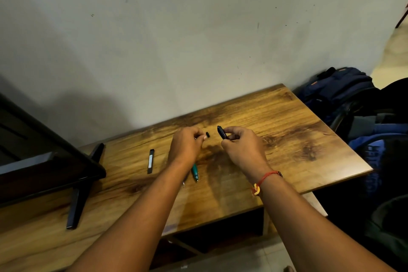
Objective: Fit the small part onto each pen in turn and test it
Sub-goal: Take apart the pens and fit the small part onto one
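Observation:
My left hand pinches a small black part at its fingertips, above the wooden table. A short gap to the right, my right hand grips a black pen, whose upper end points up and left toward the small part. Part and pen are apart. A teal pen lies on the table under my left wrist, partly hidden. Another pen tip shows just left of it, mostly covered by my forearm.
A flat black stick-shaped object lies left of my hands. A dark screen on black feet stands at the table's left. Blue backpacks sit right of the table, against the wall. The table's right edge is close to my right arm.

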